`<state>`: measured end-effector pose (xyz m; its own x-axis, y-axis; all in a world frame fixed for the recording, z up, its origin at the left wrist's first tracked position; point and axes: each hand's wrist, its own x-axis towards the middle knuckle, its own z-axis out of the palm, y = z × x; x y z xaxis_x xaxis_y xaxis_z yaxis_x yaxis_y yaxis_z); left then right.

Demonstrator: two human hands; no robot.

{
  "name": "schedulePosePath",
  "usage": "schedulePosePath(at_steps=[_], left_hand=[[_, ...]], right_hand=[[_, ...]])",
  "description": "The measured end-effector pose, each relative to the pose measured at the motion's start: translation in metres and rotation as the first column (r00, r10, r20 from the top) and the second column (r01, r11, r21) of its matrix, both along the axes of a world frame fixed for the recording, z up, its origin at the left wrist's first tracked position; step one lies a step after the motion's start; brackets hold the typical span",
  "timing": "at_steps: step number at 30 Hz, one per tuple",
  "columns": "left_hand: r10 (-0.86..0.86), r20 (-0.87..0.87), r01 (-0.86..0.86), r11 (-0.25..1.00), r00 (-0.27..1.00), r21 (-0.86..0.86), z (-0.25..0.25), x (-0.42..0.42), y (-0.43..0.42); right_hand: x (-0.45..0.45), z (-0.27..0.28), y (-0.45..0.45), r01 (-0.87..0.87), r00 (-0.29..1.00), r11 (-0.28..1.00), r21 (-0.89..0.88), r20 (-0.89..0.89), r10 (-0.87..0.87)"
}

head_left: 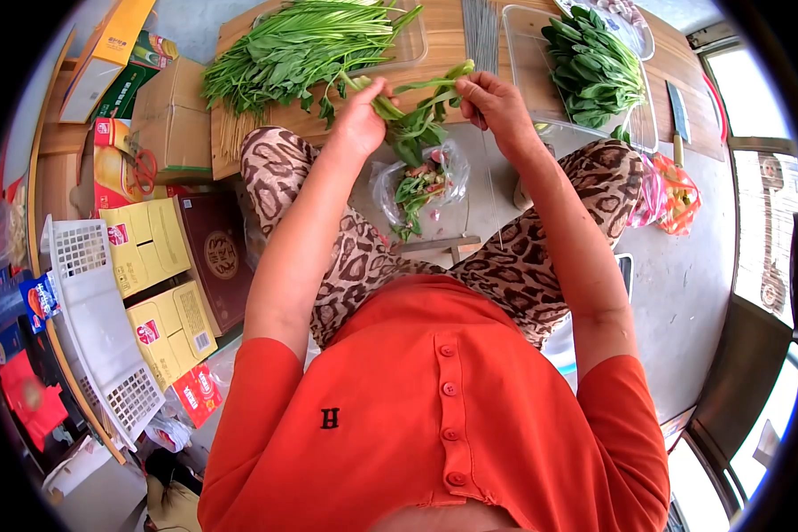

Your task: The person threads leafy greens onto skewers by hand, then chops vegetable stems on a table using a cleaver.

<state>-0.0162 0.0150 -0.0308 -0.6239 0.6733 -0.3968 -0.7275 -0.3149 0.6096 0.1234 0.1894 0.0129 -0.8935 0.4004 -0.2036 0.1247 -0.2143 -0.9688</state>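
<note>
Red shirt [372, 470] nearest. Leafy bunch [414, 130] spans crosswise from left hand [363, 121] to right hand [500, 108], neither nearer; both hands' fingers pinched on it.

Left greens [306, 53] and right plate [647, 43] cropped at far edge; barcode [202, 340] too small; my left hand [362, 122] hides some stem [388, 108].

Fingers [477, 91] seemingly pinch leafy greens [414, 131].
</note>
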Motion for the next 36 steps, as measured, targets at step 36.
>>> schedulePosePath(at_steps=[36], left_hand=[[-0.248, -0.648, 0.114, 0.963, 0.72, -0.243, 0.03, 0.046, 0.017]], right_hand=[[0.004, 0.012, -0.004, -0.141, 0.986, 0.949, 0.281, -0.04, 0.159]])
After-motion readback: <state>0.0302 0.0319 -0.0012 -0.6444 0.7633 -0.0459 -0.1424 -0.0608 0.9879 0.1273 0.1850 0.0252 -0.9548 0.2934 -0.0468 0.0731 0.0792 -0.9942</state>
